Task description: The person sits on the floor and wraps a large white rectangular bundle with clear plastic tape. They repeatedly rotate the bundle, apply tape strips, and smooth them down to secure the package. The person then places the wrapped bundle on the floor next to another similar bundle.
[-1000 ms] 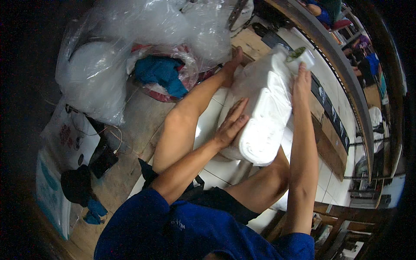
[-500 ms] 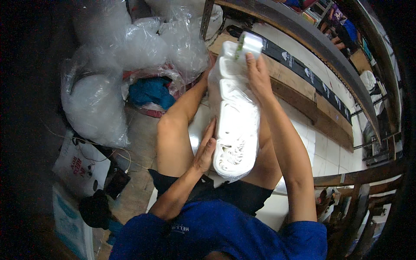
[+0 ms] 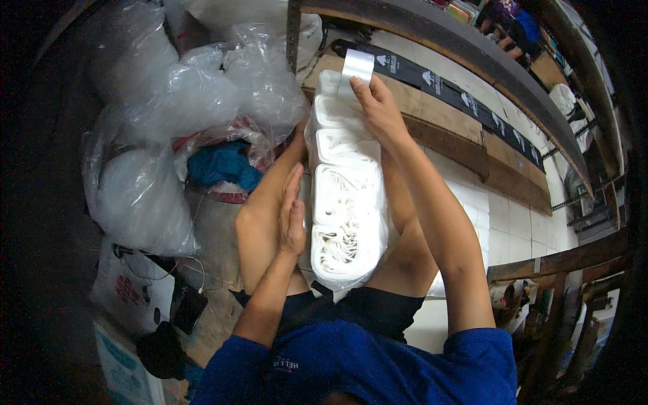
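Note:
A long clear plastic bag packed with a row of white, rounded, coiled bundles (image 3: 347, 192) lies between my bare legs, its near end close to my lap. At its far end my right hand (image 3: 383, 111) grips a shiny, pale roll of packing tape (image 3: 358, 65), with the thumb across its near edge. Whether tape is stuck to the bag cannot be made out. My left hand (image 3: 293, 216) is held on edge beside the bag's left side, fingers stretched out and holding nothing. A narrow gap shows between that hand and the bag.
Big clear plastic bags of pale filling (image 3: 145, 202) crowd the left, beside a teal cloth (image 3: 223, 165). A dark phone (image 3: 190, 307) and cable lie at lower left. A wooden plank (image 3: 439, 138) and dark metal shelf frame (image 3: 459, 50) run across the far right.
The bag has shifted slightly left and now lies straighter. My right hand has moved left with the tape roll, which has turned. My left hand has moved away from the bag's side.

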